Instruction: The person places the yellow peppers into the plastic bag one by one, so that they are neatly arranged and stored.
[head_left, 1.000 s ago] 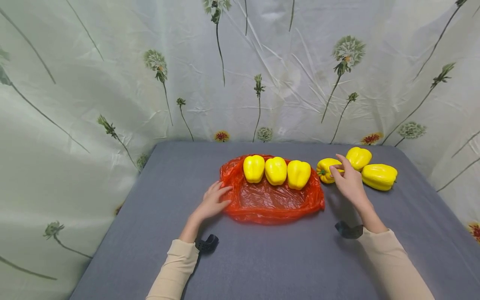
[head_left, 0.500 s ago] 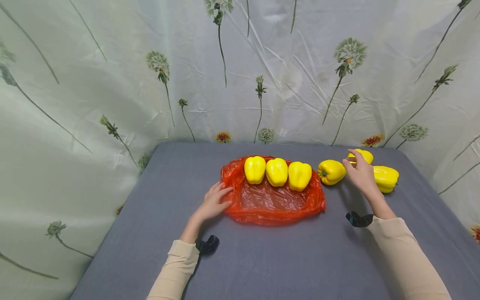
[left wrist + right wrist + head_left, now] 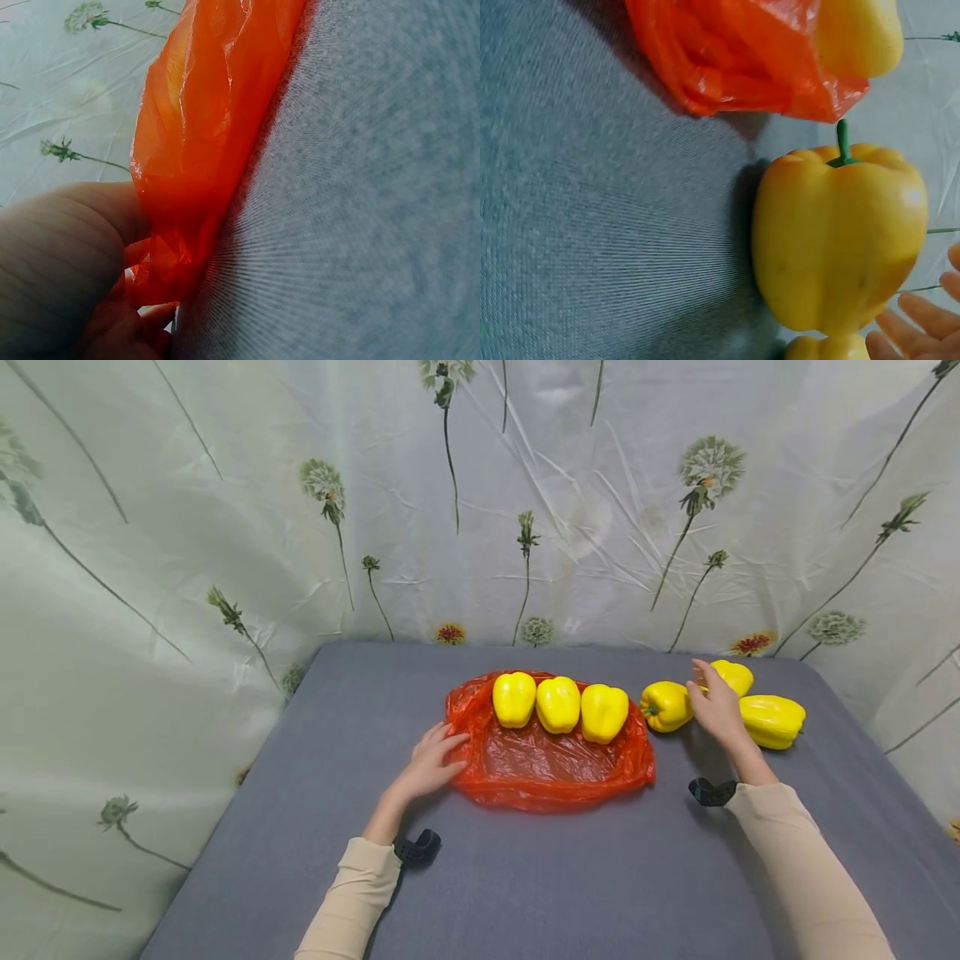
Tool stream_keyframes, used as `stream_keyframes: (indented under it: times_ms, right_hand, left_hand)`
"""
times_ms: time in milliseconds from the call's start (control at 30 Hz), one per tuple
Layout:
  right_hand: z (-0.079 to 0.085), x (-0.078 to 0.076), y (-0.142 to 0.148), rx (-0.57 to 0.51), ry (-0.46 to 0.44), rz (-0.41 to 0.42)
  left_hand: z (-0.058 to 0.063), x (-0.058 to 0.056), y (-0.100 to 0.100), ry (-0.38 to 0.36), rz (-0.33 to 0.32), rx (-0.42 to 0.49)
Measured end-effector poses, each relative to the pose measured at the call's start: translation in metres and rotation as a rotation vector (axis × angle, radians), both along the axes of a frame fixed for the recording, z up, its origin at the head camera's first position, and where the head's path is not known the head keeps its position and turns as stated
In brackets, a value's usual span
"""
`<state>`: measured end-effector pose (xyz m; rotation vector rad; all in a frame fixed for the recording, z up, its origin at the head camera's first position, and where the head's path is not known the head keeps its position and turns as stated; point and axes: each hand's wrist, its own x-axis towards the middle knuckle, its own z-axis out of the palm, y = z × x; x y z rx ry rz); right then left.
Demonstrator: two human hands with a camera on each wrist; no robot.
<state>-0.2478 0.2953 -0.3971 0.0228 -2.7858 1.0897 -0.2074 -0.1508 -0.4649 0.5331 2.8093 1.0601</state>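
My left hand [image 3: 430,765] pinches the left edge of a red plastic bag [image 3: 551,797]; in the left wrist view the thumb [image 3: 97,217] lies against the plastic. The bag lies spread open, with three yellow bell peppers in a row along its far side: left [image 3: 514,700], middle [image 3: 558,705] and right [image 3: 604,714]. My right hand [image 3: 720,712], fingers extended and apart, hovers among three more yellow bell peppers. One [image 3: 666,707] lies beside the bag with its green stem toward it, another [image 3: 735,677] sits behind the hand, and the third [image 3: 772,722] lies to its right.
A grey cloth [image 3: 600,877] covers the table. Behind it and along both sides hangs a pale curtain [image 3: 247,527] printed with dandelions. Each wrist wears a black strap-on device, one left [image 3: 417,849] and one right [image 3: 711,792].
My right hand has moved right, off the pepper nearest the bag, and then slightly back left. The left hand stays at the bag's edge. The head view has shifted a little.
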Motion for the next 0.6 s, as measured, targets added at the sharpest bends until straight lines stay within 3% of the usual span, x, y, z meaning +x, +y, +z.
stream_keyframes:
  times_ms: [300, 433, 600]
  right_hand:
    - [-0.006, 0.000, 0.007, 0.064, -0.143, 0.175]
    - [-0.006, 0.004, 0.010, 0.093, -0.079, 0.211]
    - [-0.008, 0.010, 0.014, 0.187, 0.090, 0.244]
  left_hand:
    - [-0.002, 0.000, 0.001, -0.005, -0.004, -0.010]
    - [0.001, 0.001, 0.001, -0.001, 0.000, 0.002]
    - [0.002, 0.001, 0.001, -0.014, 0.006, 0.008]
